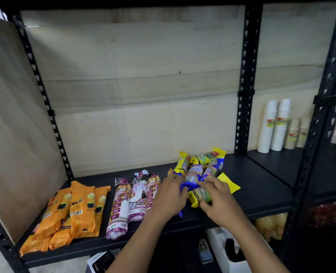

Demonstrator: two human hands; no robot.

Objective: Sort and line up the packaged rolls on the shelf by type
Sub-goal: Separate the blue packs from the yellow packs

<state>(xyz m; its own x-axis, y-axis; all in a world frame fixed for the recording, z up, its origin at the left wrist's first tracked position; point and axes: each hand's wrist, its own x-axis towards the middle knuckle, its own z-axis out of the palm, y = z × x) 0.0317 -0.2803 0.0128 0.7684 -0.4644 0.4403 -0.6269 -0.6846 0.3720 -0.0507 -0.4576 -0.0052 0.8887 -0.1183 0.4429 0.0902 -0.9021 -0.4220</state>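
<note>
On the black shelf (257,186) lie packaged rolls in groups. Several orange packs (78,209) are piled at the left. Three white-and-purple drawstring-bag rolls (123,203) lie side by side in the middle. To the right is a mixed heap of blue rolls (212,168) and yellow rolls (182,162). My left hand (170,196) rests on a blue roll (183,187) at the heap's near edge. My right hand (216,196) grips a yellow roll (195,198) lying crosswise at the front of the heap. A yellow pack's end (229,182) sticks out behind that hand.
Black perforated uprights (246,81) frame the bay. Stacks of white and beige paper cups (277,127) stand on the neighbouring shelf to the right. A white box (222,251) and small items sit on the level below. A cardboard panel (15,125) closes the left side.
</note>
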